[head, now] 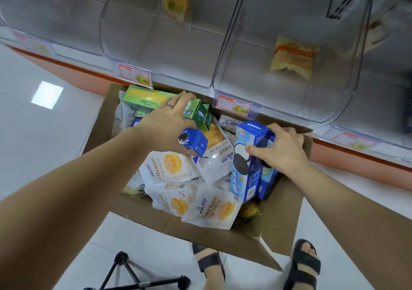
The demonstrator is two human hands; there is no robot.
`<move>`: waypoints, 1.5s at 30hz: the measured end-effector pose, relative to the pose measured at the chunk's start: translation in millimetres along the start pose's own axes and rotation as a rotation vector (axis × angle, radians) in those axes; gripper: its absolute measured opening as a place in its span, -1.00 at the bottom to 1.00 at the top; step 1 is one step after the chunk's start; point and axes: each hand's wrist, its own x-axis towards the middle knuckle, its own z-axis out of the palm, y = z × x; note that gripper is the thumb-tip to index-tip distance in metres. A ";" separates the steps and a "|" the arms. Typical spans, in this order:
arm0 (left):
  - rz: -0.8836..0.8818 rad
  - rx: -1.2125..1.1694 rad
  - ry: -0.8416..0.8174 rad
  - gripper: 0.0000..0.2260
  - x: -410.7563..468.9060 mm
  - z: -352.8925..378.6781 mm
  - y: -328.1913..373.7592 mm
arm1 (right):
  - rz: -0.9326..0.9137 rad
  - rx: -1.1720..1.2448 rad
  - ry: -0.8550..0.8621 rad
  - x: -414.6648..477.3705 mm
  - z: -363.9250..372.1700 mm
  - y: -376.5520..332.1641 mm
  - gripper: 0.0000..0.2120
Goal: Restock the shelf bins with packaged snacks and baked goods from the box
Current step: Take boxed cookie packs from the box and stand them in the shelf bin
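While the sandals (303,265) and a tripod (131,272) stand on the floor nearest the camera, the cardboard box (200,229) sits just beyond them, its far edge tucked under the shelf; white pastry packets (214,209) lie loose across its near half. Further in, the right hand (283,149) grips two tall blue cartons (247,162) held upright side by side, thumb on the front one; the left hand (165,122) is spread over a green carton (196,111) and a small blue carton (196,142), fingers curled over the green one's far edge. Above hang a price tag (233,107) and the clear bins (256,44), nearly bare; one holds a yellow packet (176,2), another an orange packet (292,58). Each hand seems to carry a pair, so either could lose one on the lift; a dropped carton might squash the pastries; rising straight up could knock the tag.
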 end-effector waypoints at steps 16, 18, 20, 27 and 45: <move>-0.093 -0.288 0.316 -0.41 -78.7 -41.9 36.9 | -0.018 0.167 0.146 -86.6 -68.5 17.8 -0.46; -0.097 -0.401 0.422 -0.43 -98.9 -60.6 58.2 | -0.026 0.220 0.188 -109.7 -91.3 19.4 -0.48; -0.067 -0.487 0.507 -0.45 -114.8 -82.2 85.0 | -0.048 0.280 0.248 -134.6 -115.9 21.5 -0.51; 0.045 -0.713 0.718 -0.55 -124.9 -154.1 210.0 | -0.088 0.428 0.435 -208.6 -190.2 77.1 -0.57; 0.279 -0.840 1.085 -0.55 59.9 -184.2 561.4 | -0.038 0.701 0.958 -226.0 -306.0 391.4 -0.55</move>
